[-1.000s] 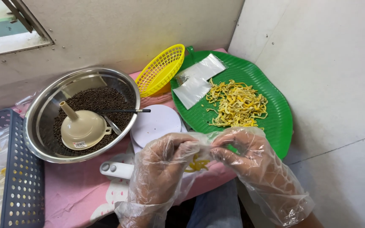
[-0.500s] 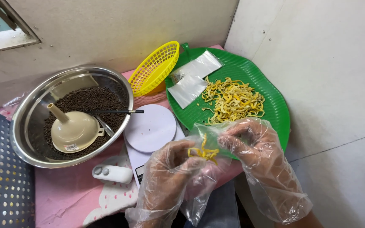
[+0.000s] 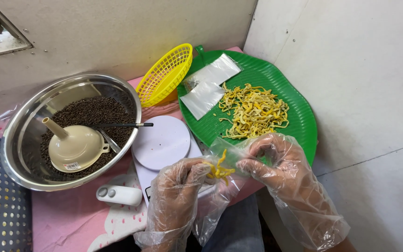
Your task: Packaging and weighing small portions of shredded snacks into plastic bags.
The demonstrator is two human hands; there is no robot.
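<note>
Both my hands wear loose clear plastic gloves. My left hand (image 3: 176, 189) pinches a small bunch of yellow dried strips (image 3: 218, 169) at the mouth of a small clear plastic bag (image 3: 227, 156). My right hand (image 3: 281, 165) holds that bag open from the right side. Just beyond my hands lies a green leaf-shaped tray (image 3: 299, 116) with a pile of the same yellow strips (image 3: 253, 111) and two flat clear pouches (image 3: 208, 84).
A white round kitchen scale (image 3: 161, 142) sits left of the tray on a pink cloth. A steel bowl (image 3: 24, 140) holds dark seeds, a beige funnel (image 3: 73, 147) and a spoon. A yellow basket (image 3: 166, 74) leans behind. A small white device (image 3: 119, 194) and a grey perforated crate (image 3: 1, 205) lie at left.
My left hand has brought a pinch of yellow strips up to the bag's mouth while my right hand keeps the bag open. The view has shifted slightly right.
</note>
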